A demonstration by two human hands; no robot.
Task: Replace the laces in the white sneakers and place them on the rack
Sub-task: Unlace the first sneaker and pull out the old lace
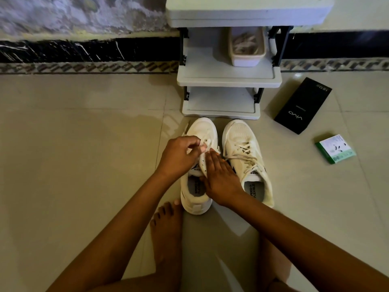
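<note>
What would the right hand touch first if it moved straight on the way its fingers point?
The right hand lies flat on the left sneaker, pointing up-left. It would probably first meet the lace that the left hand pinches, though depth is unclear.

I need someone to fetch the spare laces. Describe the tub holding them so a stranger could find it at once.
Start at the grey shoe rack standing against the wall, just beyond the two white sneakers. On its middle shelf, under the top shelf, sits a small white plastic tub with a heap of pale laces inside. It is the only thing on the rack; the black box and green-edged packet lie on the floor.
</note>
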